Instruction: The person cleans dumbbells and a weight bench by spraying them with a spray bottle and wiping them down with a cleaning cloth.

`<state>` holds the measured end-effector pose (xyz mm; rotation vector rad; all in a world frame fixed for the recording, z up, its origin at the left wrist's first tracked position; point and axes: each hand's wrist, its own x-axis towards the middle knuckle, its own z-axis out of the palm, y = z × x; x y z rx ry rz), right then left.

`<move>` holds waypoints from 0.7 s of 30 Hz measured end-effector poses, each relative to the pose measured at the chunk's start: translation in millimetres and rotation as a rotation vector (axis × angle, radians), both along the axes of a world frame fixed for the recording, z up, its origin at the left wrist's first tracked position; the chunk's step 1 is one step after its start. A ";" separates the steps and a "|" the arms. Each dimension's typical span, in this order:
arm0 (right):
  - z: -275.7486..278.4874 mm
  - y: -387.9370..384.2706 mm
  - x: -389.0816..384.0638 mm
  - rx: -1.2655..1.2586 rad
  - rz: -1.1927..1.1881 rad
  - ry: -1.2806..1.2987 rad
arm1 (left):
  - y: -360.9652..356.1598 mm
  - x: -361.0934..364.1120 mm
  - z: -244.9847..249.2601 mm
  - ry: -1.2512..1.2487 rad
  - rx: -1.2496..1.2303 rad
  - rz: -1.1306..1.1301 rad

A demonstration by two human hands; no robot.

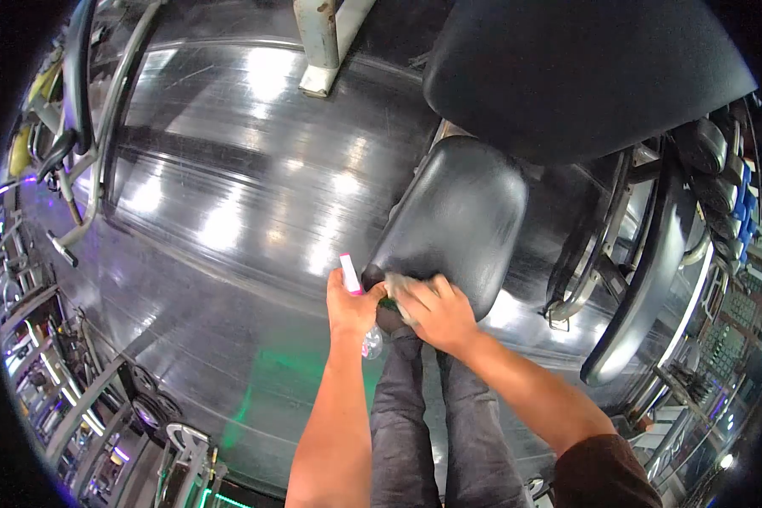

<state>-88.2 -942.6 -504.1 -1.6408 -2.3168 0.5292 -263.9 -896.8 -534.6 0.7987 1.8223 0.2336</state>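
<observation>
Head view: the left hand [351,306] is wrapped around a spray bottle [349,274]. Just beside it, the right hand [438,315] grips a pale cloth [400,292]. Ahead is a black padded seat [457,212].

My left hand [352,310] hides the middle of a spray bottle [349,273]; a pale cloth-like thing [397,290] at my right hand [444,316] is blurred, its grip unclear; the top edge crops the black backrest [584,76]; the bottom edge, my sleeve [605,478].

Clear plastic bottle [372,343], smooth leather-like seat [457,212], glossy floor [229,190].
</observation>
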 end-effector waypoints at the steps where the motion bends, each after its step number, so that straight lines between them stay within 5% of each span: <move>1: 5.9 -19.2 6.1 -0.033 0.091 0.008 | -1.7 2.3 1.4 0.085 0.070 -0.046; 5: 1.5 -23.3 62.9 -0.144 0.376 -0.011 | 1.7 1.0 5.2 0.031 0.119 -0.022; 6: 34.7 20.3 57.8 -0.326 0.205 -0.227 | 4.8 1.5 8.1 0.023 0.066 -0.009; 8: 18.5 75.8 75.8 0.215 -0.226 0.126 | 7.6 0.8 10.4 0.009 -0.041 0.014; 13: -13.2 155.0 44.3 0.142 -0.743 -0.247 | 0.4 -8.8 1.3 -0.081 0.125 0.001; 16: -1.0 94.4 -24.4 -0.079 -0.393 -0.314 | -34.1 -16.3 0.3 -0.112 0.301 0.110; 18: -28.2 27.7 -51.4 0.090 -0.153 -0.136 | -63.1 -36.5 -9.4 -0.090 0.449 0.217; 21: -21.4 -1.1 -55.6 -0.101 0.259 0.011 | -103.7 -78.7 1.0 -0.045 0.415 0.248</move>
